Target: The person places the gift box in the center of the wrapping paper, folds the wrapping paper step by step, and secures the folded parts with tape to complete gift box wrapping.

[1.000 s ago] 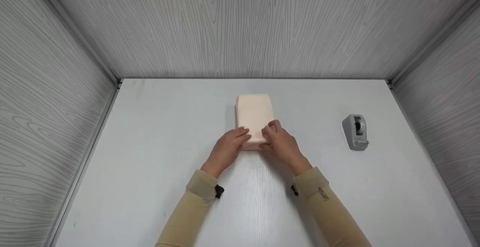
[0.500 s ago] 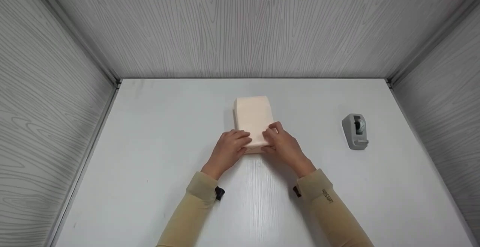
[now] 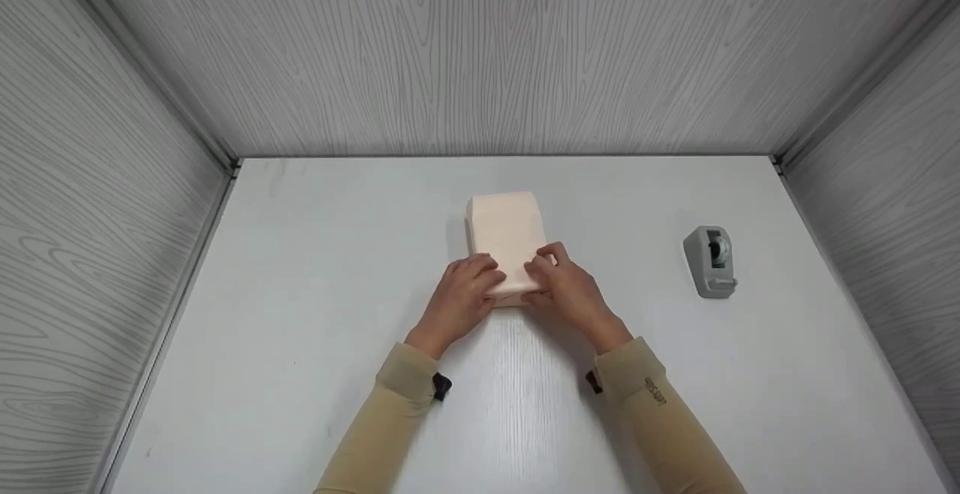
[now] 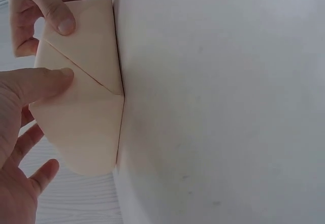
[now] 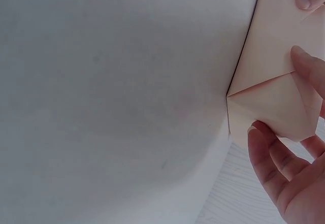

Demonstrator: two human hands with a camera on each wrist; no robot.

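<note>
HEAD: from above, looks forward and down, farthest, takes most of table [image 3: 337,254] and back wall [image 3: 480,51] | LEFT WRIST: close and low, faces near end [image 4: 91,41] of peach package [image 3: 508,231], view turned sideways, table at right | RIGHT WRIST: same closeness, turned opposite, table at left | SHARED: both wrist views contain this near end

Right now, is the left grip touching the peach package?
Touching: in the left wrist view, the left grip has its thumb against the folded end of the peach package.
</note>
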